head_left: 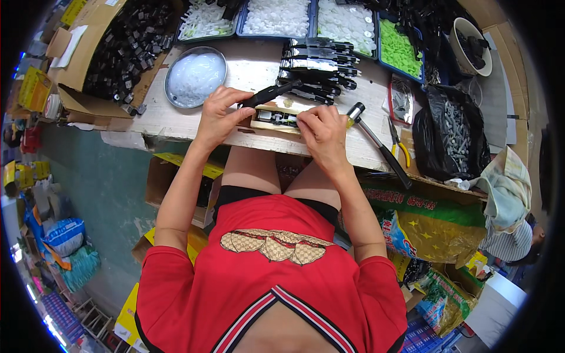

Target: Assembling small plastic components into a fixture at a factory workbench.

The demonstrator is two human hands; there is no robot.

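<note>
My left hand [222, 115] is closed on a long black plastic part [269, 94], pinched between thumb and fingers and slanting up to the right. Just below it, a black mechanism with light metal pieces [276, 119] sits in a pale wooden block [266, 125] at the table's near edge. My right hand [325, 130] has its thumb and fingertips pressed together at the right end of that mechanism; whatever they pinch is too small to name. Behind the block lies a stack of similar black parts [318, 67]. A hammer [376, 138] rests right of my right hand.
A round bowl of whitish jelly-like material [195, 76] stands left. Trays of white pieces [276, 17] and green pieces [400, 50] line the back. Pliers [399, 144] and a black bag of screws [453, 132] are right; a cardboard box of black parts [97, 106] is far left.
</note>
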